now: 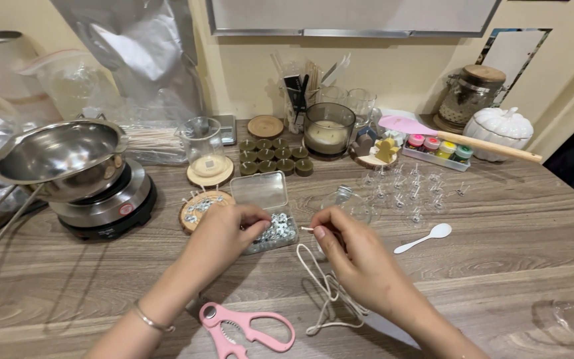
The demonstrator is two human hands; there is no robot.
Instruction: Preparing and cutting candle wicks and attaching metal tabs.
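My left hand (pixel 224 233) is curled over the small clear plastic box (pixel 265 209) of metal wick tabs, fingertips pinched narrow right at the pile of tabs, though I can't tell if there's actually a tab between them. My right hand (pixel 350 249) is pinched shut on the end of a white cotton wick cord (pixel 327 292), with the tip poking out toward my left hand, so the 2 hands sit near each other but not touching. The rest of the cord trails down in loose loops on the wood-grain table (pixel 499 252) below my right wrist. Pink scissors (pixel 247 329) lie flat on the table just in front of my left forearm, next to the cord loops. Right behind the box there's a round wood slice (pixel 200 207) with more tabs on it, and to the left a little electric hot plate (pixel 111 206) with a steel melting pot (pixel 61 156) sitting on top. Farther back there's a glass beaker (pixel 204 146) on another wood coaster, a cluster of dark green tealight candles (pixel 274 157), and a dark glass jar candle (pixel 328 129). To the right of my hands I've got a bunch of small clear cups (pixel 410 189) set out, a white plastic spoon (pixel 425 238) lying on the table, and a pink spatula (pixel 453 138) with a wooden handle resting across a row of little dye jars (pixel 440 147).
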